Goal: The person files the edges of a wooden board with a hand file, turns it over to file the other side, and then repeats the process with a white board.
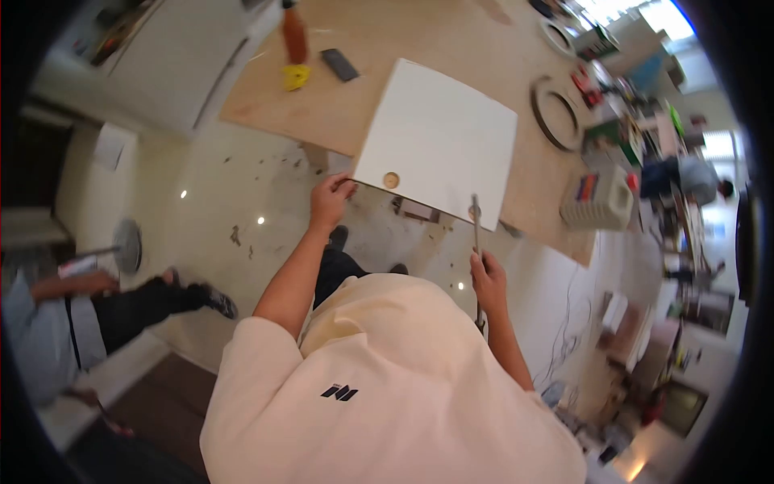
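Note:
A white cabinet door panel (443,121) lies on the wooden worktable (339,113), its near edge jutting past the table's edge. Near that edge is a round hinge-cup recess (391,180). My left hand (329,200) grips the panel's near left corner with bent fingers. In my right hand (488,282) is a long, slim metal tool (476,230), whose exact kind I cannot tell. Its far tip overlaps a second round recess near the panel's right corner, partly hiding it.
An orange bottle (295,36), a yellow item (296,77) and a dark flat block (339,64) stand or lie at the back left. Rightward are a coiled band (555,117) and a jug (601,199). One person (72,323) is at left, another (697,179) far right.

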### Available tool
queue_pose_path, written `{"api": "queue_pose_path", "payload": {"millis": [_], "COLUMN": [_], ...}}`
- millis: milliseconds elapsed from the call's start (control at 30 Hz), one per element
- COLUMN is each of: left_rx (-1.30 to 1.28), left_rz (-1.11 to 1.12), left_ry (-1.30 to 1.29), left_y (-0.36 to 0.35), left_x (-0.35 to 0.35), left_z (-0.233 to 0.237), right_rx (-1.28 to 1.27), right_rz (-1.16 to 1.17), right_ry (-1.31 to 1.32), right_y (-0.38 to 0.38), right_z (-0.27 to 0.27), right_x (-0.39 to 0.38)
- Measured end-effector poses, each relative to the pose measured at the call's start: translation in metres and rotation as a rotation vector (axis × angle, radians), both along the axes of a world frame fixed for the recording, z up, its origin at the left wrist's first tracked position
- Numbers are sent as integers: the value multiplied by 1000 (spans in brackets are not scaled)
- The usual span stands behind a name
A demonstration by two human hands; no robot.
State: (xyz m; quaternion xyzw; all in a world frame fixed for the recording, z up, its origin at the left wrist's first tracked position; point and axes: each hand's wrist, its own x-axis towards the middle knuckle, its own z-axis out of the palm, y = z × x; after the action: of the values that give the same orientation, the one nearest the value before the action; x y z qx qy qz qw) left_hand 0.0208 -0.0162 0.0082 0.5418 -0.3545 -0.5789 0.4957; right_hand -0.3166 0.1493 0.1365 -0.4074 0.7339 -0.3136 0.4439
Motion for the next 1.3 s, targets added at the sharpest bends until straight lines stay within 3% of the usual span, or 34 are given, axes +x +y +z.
{"api": "queue_pose_path", "payload": {"millis": [100,267,400,600,700,867,1167,1300], "left_rx": [118,254,286,328,308,302,234,225], "left_rz": [-19,-115,-189,-266,-268,-180,55,0], "left_ry": [104,332,289,281,212,226,132,81], "left_y": [-9,-18,-26,-33,-40,-38,-31,-41], "left_x": [1,10,16,9,6,-5,-28,-25], "left_z": [1,15,12,43,24,41,44,29], "right_rx": [11,-80,-100,-133,-247,-362,-358,-329], "right_rz": [-50,-341,-485,-688,-690,-655,-617,-537], "right_ry": [73,131,193,45,-3,121,185,168], "right_y": [-15,-13,13,44,29,-28,-57,-70], "right_z": [6,20,2,-13,-29,-62,-95,-91], "right_x": [7,19,22,36,26,-8,-28,-40]}}
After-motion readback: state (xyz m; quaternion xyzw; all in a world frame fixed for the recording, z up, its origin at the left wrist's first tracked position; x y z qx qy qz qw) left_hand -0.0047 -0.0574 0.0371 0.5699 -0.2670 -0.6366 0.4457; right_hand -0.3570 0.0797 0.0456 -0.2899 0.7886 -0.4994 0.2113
